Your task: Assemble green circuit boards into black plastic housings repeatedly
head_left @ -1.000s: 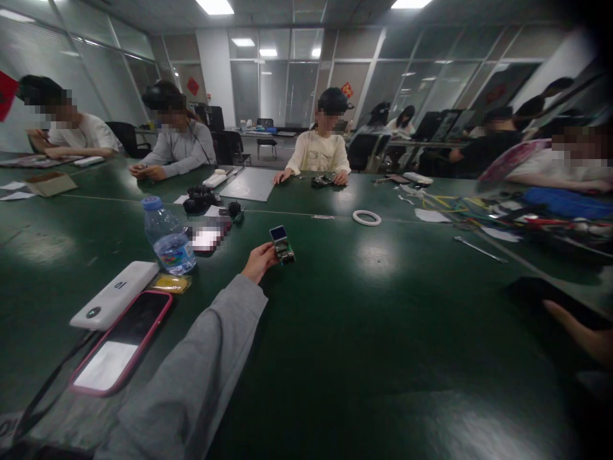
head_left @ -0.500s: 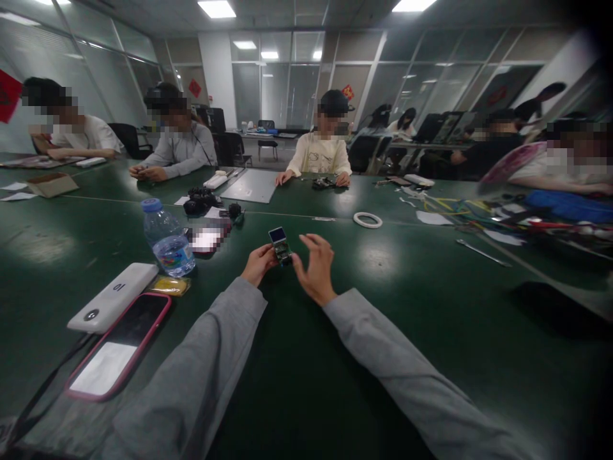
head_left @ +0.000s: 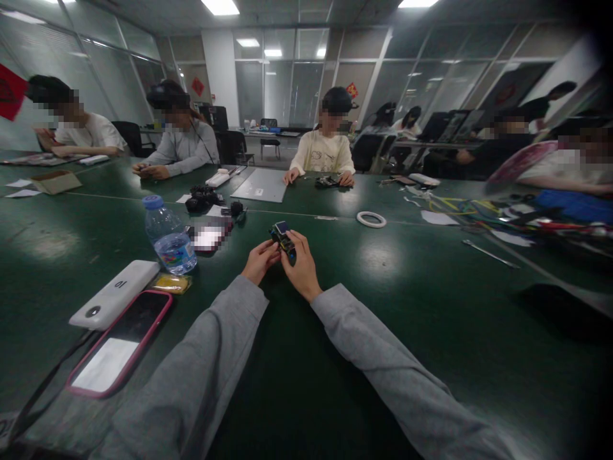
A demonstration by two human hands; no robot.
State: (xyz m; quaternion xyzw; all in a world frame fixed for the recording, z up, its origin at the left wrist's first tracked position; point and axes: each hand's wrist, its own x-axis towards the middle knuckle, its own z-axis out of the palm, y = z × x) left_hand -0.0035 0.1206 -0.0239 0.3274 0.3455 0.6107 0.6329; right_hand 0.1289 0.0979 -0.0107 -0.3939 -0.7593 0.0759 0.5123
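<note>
Plainly, in the head view everything turns on how the small circuit board sits between two sets of fingers. It is held up near the middle of the frame, above the green table, its little dark screen uppermost in the picture. Its long axis seems to slant from upper left to lower right (fingers cover part of the outline, so I would not swear to the exact angle). The left hand, coming from the lower left, pinches the near left edge, the board lying just beyond its fingertips, up and to the right. The right hand, from the lower right, has thumb and forefinger parted around the board's right side and apparently closed on it, so from there the board lies up and to the left. Both hands touch it, and neither looks clearly nearer; I judge the right to have the wider span across it. How firmly either one presses, I cannot tell. The water bottle stands left of centre, well apart from the hands, and the white ring lies to their upper right.
</note>
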